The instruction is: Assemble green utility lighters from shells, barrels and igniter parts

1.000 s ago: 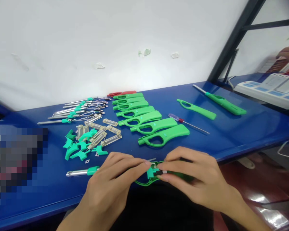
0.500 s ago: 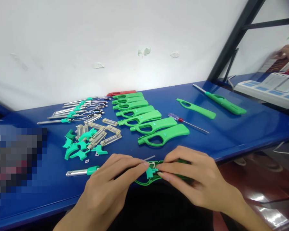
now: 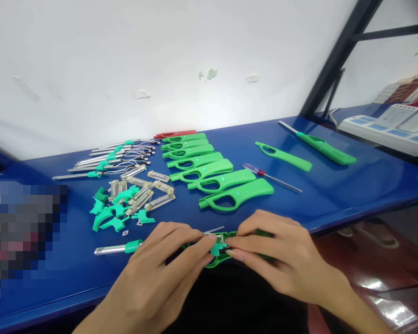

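Between my hands, a green lighter housing half (image 3: 214, 265) lies with its hollow side up near the table's front edge. My left hand (image 3: 167, 264) is closed, its thumb and fingertips pinching a teal trigger (image 3: 215, 250) over the housing. My right hand (image 3: 282, 253) is closed too, fingertips pressed at a small black igniter (image 3: 224, 251) at the trigger's right end, partly hidden by the fingers. A thin white wire (image 3: 221, 238) loops beside the trigger. Left of my left hand sticks out a metal lighter tube (image 3: 109, 250) with a teal collar (image 3: 133, 246).
Green housing halves (image 3: 254, 189) are lined up behind my hands, with a red one (image 3: 176, 134) at the back. Clear fuel tanks (image 3: 160, 201), loose triggers (image 3: 103, 217) and wired tubes (image 3: 76, 176) lie left. A screwdriver (image 3: 278, 180) and an assembled lighter (image 3: 325, 148) lie right.
My left hand's fingers have shifted slightly around the trigger, baring more of the housing's left part. My right hand stays nearly still. Another person's hand at the far right has left the view.
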The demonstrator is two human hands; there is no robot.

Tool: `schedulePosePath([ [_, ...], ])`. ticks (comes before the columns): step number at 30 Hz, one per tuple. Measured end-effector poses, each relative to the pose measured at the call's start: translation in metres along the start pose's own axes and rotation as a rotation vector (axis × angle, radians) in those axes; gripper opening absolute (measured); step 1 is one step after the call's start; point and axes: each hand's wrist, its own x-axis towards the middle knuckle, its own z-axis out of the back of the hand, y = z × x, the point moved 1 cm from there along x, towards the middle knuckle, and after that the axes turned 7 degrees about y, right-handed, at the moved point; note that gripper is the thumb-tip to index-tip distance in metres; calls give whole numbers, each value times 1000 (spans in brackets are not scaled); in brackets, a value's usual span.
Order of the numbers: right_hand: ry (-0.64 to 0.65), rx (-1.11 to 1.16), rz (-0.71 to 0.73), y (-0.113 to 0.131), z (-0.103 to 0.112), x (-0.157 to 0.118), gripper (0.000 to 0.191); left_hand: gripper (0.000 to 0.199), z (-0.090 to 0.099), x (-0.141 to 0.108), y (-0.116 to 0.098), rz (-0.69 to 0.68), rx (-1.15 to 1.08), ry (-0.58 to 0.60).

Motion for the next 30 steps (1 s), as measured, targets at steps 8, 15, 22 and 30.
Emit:
schedulePosePath([
  [8, -26, -57, 30, 1, -2, -1, 16, 26, 1, 1, -2, -7, 20, 30],
  [15, -25, -149, 66, 1, -7, -5, 13, 27, 1, 3, -3, -22, 32, 48],
  [22, 13, -295, 155, 1, -6, -3, 15, 28, 2, 3, -2, -26, 20, 38],
  [30, -37, -98, 174, -6, 2, -12, 12, 27, 4, 4, -3, -21, 7, 39],
])
